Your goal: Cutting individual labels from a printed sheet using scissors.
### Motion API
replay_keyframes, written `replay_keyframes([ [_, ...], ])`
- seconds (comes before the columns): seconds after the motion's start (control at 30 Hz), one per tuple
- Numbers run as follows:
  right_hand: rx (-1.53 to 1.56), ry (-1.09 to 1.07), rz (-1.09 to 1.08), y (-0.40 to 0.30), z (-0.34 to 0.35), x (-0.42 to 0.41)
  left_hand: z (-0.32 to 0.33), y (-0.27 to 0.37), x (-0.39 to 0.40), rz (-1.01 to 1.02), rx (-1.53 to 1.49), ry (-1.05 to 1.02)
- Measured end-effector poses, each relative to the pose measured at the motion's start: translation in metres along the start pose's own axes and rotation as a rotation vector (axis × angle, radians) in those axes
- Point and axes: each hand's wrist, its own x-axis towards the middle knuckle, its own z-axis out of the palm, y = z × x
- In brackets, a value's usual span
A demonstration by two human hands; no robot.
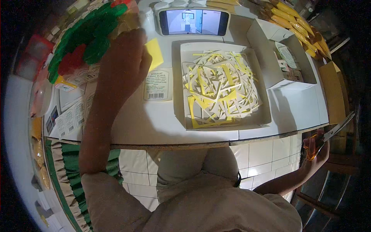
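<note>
My left hand (132, 55) is raised over the left part of the table, its fingers partly hidden behind the back of the hand. Beside it is a piece of yellow paper (155, 54); whether the fingers touch it I cannot tell. Just below lies a printed paper label (158, 84) with a barcode. Out past the table's right edge, my right hand (317, 155) holds orange-handled scissors (330, 134), blades pointing up and away to the right. A shallow white cardboard box (265, 116) in the middle of the table holds a heap of white and yellow paper offcuts (223, 90).
A phone (194, 21) stands sideways at the back, before white-lidded containers. Green and red items (95, 37) are piled at the back left, with label strips (71, 119) nearer. An open white box (261, 55) holds labels on the right; yellow packets (292, 26) lie behind it.
</note>
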Motion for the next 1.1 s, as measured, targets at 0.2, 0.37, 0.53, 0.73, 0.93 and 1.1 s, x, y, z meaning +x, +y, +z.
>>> replay_keyframes([
  [0.2,0.027,0.033,0.001,0.01,0.002,0.003,0.032,-0.019,0.037,0.474,0.207,0.308],
  [0.37,-0.083,-0.011,0.017,0.017,0.002,0.004,0.026,-0.004,0.049,0.419,0.286,0.062],
  [0.53,-0.114,0.003,0.015,0.035,-0.004,0.008,0.018,0.002,0.06,0.33,0.301,0.031],
  [0.73,-0.078,-0.035,0.067,0.048,0.0,0.02,0.017,0.004,0.06,0.275,0.279,-0.093],
  [0.93,0.322,0.407,0.137,0.07,0.024,0.026,0.026,-0.011,0.053,0.152,-0.053,-0.018],
  [1.1,0.128,0.328,0.002,0.075,0.024,0.032,0.019,-0.015,0.054,0.143,0.003,0.01],
])
